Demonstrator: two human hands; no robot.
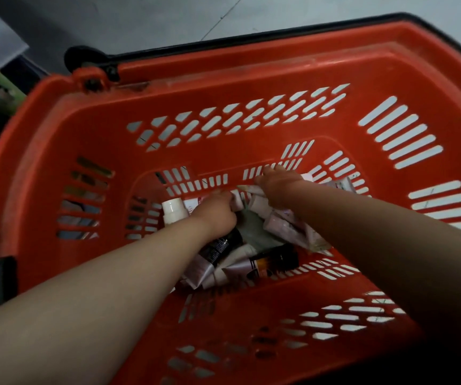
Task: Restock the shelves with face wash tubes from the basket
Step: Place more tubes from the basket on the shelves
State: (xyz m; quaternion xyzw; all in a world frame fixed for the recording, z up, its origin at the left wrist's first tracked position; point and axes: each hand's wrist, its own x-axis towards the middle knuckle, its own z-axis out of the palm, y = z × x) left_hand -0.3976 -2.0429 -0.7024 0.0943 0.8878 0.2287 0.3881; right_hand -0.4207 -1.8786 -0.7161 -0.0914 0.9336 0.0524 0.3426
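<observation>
Face wash tubes (285, 226) lie heaped on the orange basket (223, 79) floor beneath both hands. The left hand (215, 211) curls round a pale tube (237, 201). Just beside it, the right hand (279, 187) grips a crimped tube (248, 189). A dark tube (218, 248) lies under the left wrist.

We see only our two forearms and hands, bare from the picture's lower edge to the fingertips. Our left forearm (99, 301), over the near left wall of the basket (251, 68), looks smooth and evenly lit. Our right forearm (390, 245), over its near right wall, lies in shadow. Our left hand (218, 212) and right hand (279, 187) are blurred, so finer marks cannot be told.
</observation>
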